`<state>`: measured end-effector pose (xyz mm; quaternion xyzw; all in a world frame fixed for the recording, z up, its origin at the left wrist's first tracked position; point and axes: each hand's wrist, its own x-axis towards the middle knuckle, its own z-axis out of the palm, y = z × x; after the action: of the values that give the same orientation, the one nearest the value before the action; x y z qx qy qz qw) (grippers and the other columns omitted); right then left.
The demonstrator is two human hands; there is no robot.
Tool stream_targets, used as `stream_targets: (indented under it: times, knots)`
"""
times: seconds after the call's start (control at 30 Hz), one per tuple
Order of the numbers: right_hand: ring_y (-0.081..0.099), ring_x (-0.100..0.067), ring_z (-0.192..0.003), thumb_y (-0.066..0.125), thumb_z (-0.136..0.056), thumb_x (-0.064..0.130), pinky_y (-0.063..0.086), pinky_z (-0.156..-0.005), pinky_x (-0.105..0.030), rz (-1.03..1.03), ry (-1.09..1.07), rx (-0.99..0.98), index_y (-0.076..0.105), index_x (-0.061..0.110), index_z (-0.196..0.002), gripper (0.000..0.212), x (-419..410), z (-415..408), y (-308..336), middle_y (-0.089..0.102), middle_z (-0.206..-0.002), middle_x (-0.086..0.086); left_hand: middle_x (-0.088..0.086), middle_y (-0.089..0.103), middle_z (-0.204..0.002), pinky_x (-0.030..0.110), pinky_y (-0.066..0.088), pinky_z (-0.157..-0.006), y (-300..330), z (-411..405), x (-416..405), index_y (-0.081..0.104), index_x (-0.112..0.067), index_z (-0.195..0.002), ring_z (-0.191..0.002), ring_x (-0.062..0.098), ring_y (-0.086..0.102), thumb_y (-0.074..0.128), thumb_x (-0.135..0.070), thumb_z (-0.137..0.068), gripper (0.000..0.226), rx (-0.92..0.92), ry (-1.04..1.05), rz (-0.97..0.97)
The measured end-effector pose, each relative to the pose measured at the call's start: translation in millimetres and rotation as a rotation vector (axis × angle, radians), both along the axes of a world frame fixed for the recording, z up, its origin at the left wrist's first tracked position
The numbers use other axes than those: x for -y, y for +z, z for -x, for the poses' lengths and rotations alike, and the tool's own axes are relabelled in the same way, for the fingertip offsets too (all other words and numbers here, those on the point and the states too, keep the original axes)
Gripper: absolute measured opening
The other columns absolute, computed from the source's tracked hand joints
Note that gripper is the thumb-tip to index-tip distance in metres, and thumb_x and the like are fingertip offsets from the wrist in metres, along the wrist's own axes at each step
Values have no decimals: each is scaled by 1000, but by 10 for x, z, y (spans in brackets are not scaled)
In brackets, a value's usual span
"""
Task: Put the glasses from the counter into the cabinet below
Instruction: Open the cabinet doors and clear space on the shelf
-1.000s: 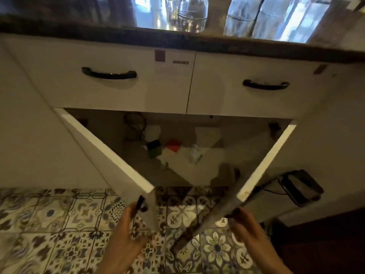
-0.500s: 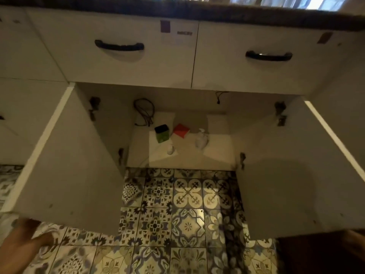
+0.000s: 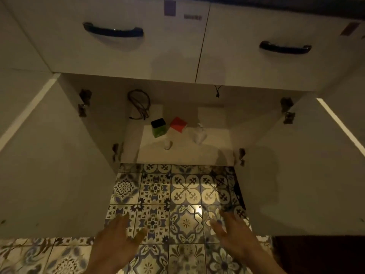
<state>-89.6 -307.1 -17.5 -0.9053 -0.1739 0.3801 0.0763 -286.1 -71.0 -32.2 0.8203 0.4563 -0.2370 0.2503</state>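
Observation:
The cabinet [image 3: 183, 153] below the counter stands wide open, its left door [image 3: 55, 165] and right door [image 3: 304, 171] swung out toward me. Both of my hands hover over the patterned floor in front of it, between the two doors. My left hand [image 3: 116, 238] is empty with fingers spread. My right hand [image 3: 231, 232] is also empty, fingers apart. No glasses are in view; only a dark strip of the counter edge [image 3: 296, 4] shows at the top.
On the cabinet shelf sit a green-and-black box [image 3: 159, 127], a red box [image 3: 178, 124], a crumpled clear bag [image 3: 199, 134] and a small white object [image 3: 167, 144]. A cable loop [image 3: 139, 104] hangs at the back left. Two drawers with black handles [image 3: 113, 32] [image 3: 285, 48] sit above.
The two doors went from half open to fully swung out. My hands let go of the door handles and came together low in front. The view tilted down, losing the glasses on the counter.

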Motion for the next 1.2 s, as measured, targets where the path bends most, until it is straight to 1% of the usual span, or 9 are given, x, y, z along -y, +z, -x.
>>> stream_targets:
  times: [0.1,0.23,0.4,0.5,0.67,0.9,1.03,1.13,1.2]
  knots:
    - [22,-28,-151,23,-97,70,29,-118,-47,-64,139,72,24,29,-157,73,-551,-111,50,21,-166,-5,-2,11,-166,43,10,-123,55,-665,78,15,-31,-156,-151,21,11,28,-79,-87,85,121,-257,-26]
    - [32,-31,-143,28,-99,63,36,-112,-49,-107,245,274,30,26,-152,65,-1041,-467,330,34,-158,-8,0,23,-162,48,14,-121,303,-1356,-132,21,-30,-154,-148,23,19,30,-77,-87,82,292,-410,-174]
    - [14,-30,-153,28,-100,59,25,-120,-53,-151,257,423,20,26,-156,66,-1222,-746,563,19,-166,-10,2,17,-164,46,10,-120,566,-1695,-473,15,-30,-156,-150,24,14,35,-75,-87,85,401,-419,-289]
    - [8,-29,-155,28,-100,59,22,-122,-51,-139,235,382,15,27,-158,68,-1313,-831,562,11,-168,-9,3,9,-166,47,8,-121,549,-1682,-611,8,-31,-157,-151,25,9,34,-74,-88,86,363,-413,-261]
    - [7,-30,-155,28,-100,60,22,-122,-51,-129,218,354,14,27,-159,68,-1393,-966,403,10,-168,-11,3,5,-167,46,7,-123,259,-1651,-761,0,-34,-156,-152,25,5,33,-76,-87,88,352,-408,-215]
    - [8,-31,-154,31,-102,57,24,-121,-52,-133,249,278,13,26,-159,68,-1681,-1418,-406,9,-168,-11,2,3,-167,43,2,-122,-612,-2110,-947,-1,-34,-157,-152,24,2,30,-78,-86,89,296,-420,-207]
    - [21,-34,-149,34,-101,57,32,-116,-50,-144,287,264,18,26,-158,67,-1881,-1974,-1177,22,-165,-10,3,7,-167,43,3,-121,-1352,-2585,-1124,3,-34,-157,-152,24,7,31,-77,-85,88,243,-417,-229]
    - [12,-28,-154,33,-100,60,23,-121,-47,-181,221,214,13,32,-159,68,-2050,-2501,-1879,12,-169,-4,0,4,-167,42,5,-122,-1983,-3002,-1378,2,-35,-157,-152,22,6,39,-75,-87,88,214,-414,-254]
    - [17,-29,-152,39,-99,59,23,-121,-47,-232,156,240,19,29,-158,69,-2123,-2810,-2328,18,-168,-6,-3,3,-167,40,5,-122,-2378,-3189,-1511,2,-36,-156,-152,22,5,43,-72,-87,88,233,-405,-244]
